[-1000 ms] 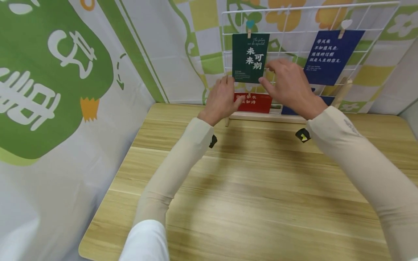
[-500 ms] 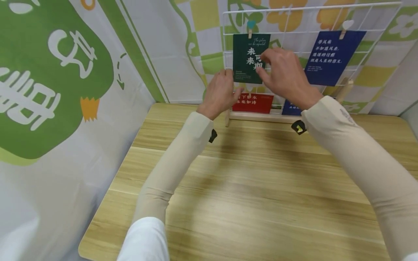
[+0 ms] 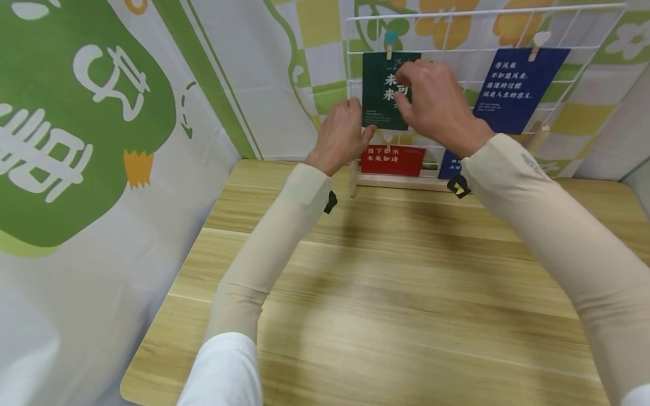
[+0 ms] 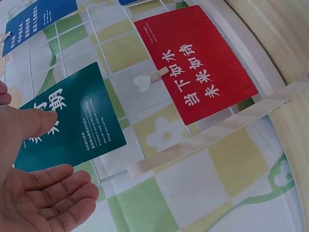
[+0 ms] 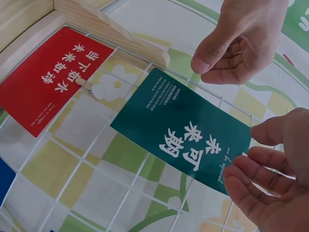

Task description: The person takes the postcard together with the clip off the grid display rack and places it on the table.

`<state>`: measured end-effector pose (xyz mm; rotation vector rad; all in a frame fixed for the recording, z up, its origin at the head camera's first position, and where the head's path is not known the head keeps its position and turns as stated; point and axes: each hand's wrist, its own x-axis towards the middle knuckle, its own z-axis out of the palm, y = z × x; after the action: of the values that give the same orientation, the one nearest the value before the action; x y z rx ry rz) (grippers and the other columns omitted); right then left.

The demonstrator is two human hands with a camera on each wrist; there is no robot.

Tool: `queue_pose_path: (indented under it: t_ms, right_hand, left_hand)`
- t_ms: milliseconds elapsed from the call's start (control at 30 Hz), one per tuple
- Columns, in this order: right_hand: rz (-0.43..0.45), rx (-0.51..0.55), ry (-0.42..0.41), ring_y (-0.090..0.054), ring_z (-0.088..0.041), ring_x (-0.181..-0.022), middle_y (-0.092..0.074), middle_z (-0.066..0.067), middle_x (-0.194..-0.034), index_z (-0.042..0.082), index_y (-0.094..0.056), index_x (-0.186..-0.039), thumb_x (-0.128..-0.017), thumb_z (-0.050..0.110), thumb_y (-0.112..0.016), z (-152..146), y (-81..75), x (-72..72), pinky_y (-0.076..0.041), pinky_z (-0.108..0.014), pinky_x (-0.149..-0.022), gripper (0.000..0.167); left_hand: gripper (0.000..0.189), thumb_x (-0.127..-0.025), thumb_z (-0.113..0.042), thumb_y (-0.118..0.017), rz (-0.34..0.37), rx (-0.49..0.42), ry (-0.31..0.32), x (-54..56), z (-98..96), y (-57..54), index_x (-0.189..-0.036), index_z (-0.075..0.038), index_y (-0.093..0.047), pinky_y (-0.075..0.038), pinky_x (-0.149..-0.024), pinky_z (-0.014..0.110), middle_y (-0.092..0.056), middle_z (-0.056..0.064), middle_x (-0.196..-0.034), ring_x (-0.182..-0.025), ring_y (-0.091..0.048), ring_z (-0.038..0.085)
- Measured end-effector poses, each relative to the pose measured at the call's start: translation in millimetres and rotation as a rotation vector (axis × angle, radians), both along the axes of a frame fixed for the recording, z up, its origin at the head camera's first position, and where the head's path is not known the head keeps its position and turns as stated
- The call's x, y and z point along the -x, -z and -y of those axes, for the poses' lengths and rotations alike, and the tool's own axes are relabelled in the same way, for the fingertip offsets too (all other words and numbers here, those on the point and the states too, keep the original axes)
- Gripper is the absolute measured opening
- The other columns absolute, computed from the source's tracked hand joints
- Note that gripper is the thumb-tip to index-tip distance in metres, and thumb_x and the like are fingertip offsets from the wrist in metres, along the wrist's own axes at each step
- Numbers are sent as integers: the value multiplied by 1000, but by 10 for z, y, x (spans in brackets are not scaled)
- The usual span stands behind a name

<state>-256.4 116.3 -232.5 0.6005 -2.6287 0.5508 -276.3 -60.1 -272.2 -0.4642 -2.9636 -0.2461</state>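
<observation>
A dark green card [image 3: 377, 96] with white lettering hangs on a white wire grid [image 3: 459, 49], held at its top by a small wooden clip with a teal heart [image 3: 390, 38]. Beside the card's left edge is my left hand [image 3: 339, 135], its fingers loosely bent and nothing between thumb and fingers. My right hand [image 3: 438, 100] covers part of the card's right side in the head view. From the right wrist, that hand's thumb and fingers are spread about the card's clipped end, gripping nothing visible; contact is hard to judge. The teal clip is hidden in both wrist views.
Below the green card hangs a red card [image 3: 392, 161] on a white heart clip [image 4: 143, 83]. A blue card [image 3: 520, 90] hangs at right, with another blue card [image 3: 451, 166] lower down. The grid's wooden base [image 3: 406, 181] stands on a wooden table [image 3: 386, 293] before a patterned cloth.
My right hand has moved left and upward, from the green card's right edge to over its lettering. The left hand has risen slightly beside the card. The cards hang in the same places.
</observation>
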Motion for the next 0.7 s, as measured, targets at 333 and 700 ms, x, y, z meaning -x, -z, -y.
queue_pose_path:
  t_ms: [333,700]
  right_hand:
    - [-23,12,-1,-61,-38,-100,-65,-26,-116,-6,-60,-122,-99,13,-52,55,-77,63,-51,-48,-88,31]
    - [-29,-3,15,-61,-40,-110,-63,-24,-125,-4,-58,-126,-100,12,-50,89,-222,165,-52,-48,-94,32]
  left_hand:
    - [52,-99,-40,-54,-20,0,-10,66,5,-71,-130,2,-50,-53,-91,33,-61,14,-122,-109,-62,24]
    - [55,-100,-40,-51,39,-14,-42,115,-29,-158,-136,1,-47,-54,-89,29,-60,12,-125,-108,-61,21]
